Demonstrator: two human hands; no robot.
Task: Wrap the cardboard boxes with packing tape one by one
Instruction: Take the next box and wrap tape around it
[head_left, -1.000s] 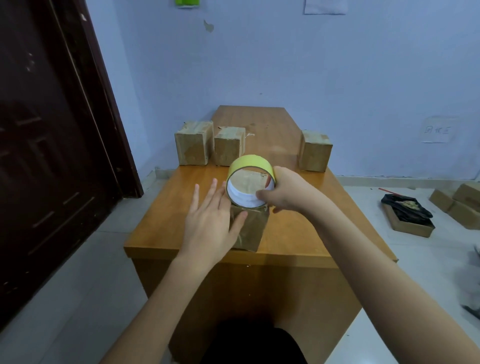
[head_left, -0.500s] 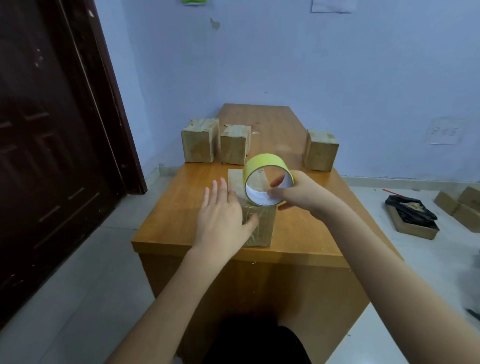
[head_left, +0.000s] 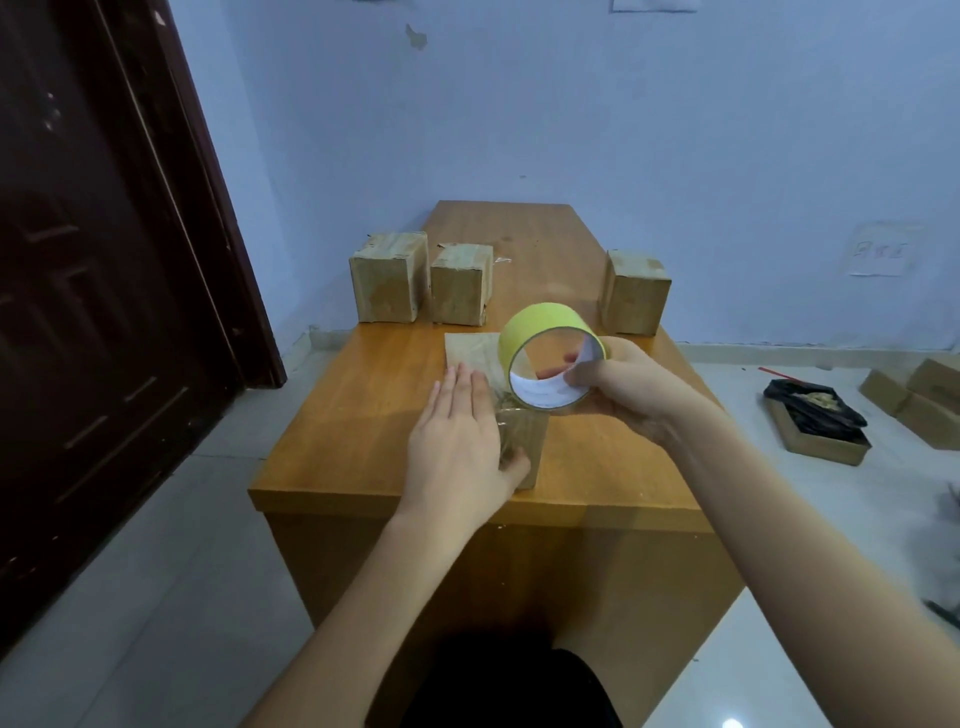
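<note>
- While your left hand lies flat and open on the box, fingers straight along its left side and thumb against its near face, you are in the middle of taping this one box.
- That box sits near the front edge of the surface, about midway between the left and right edges.
- Your right hand grips the roll, thumb on the near rim and fingertips showing inside the core, and holds it just above the far right part of the box.
- A shiny, crinkled band of clear tape appears to run from the roll down onto the top and near face of the box; where exactly the strip leaves the roll is hard to make out.
- Judging by that, you have a strip anchored and are paying it out across the top, with the wrap not yet closed around the box.
- Next, I'd say keep the left palm pressing so the box cannot slide or tip, then carry the roll over the far edge and down, keeping the strip taut so it lands without wrinkles.
- To go all the way round you will probably have to turn or lift the box, so expect to shift the left hand's hold.
- Three more boxes stand toward the back: two side by side at the left edge, one at the right edge. Whether those are already taped I cannot tell.
</note>
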